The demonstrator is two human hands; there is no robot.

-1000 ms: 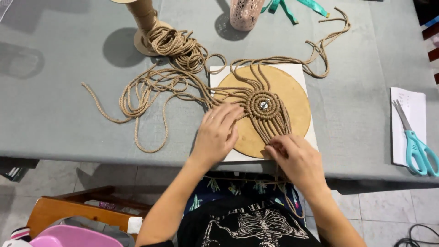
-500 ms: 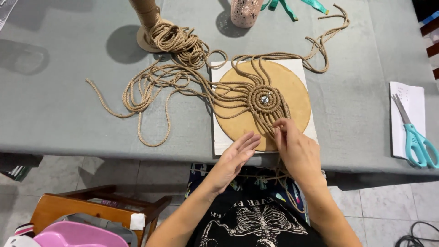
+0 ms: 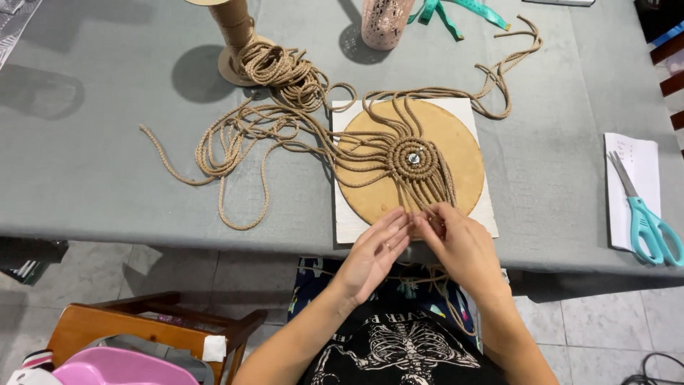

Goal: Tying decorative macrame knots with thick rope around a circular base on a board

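Observation:
A round tan cork board (image 3: pixel 456 153) lies on a white square base (image 3: pixel 348 221) on the grey table. A knotted ring of beige cords (image 3: pixel 414 158) is pinned at its centre, with strands fanning left and toward me. My left hand (image 3: pixel 374 253) and my right hand (image 3: pixel 459 246) meet at the board's near edge, fingertips pinching the hanging cord strands (image 3: pixel 427 196). Loose cord ends drop off the table edge into my lap.
A cardboard cord spool (image 3: pixel 235 36) stands at the back with loose cord coils (image 3: pixel 242 135) trailing left. Teal scissors (image 3: pixel 645 217) lie on white paper (image 3: pixel 634 167) at right. A pink perforated cup (image 3: pixel 385 21) and teal ribbon (image 3: pixel 456 11) are far back. A wooden chair (image 3: pixel 149 335) stands below left.
My left hand slid off the board's left side toward the near edge to join my right hand. Both now pinch the strands close together.

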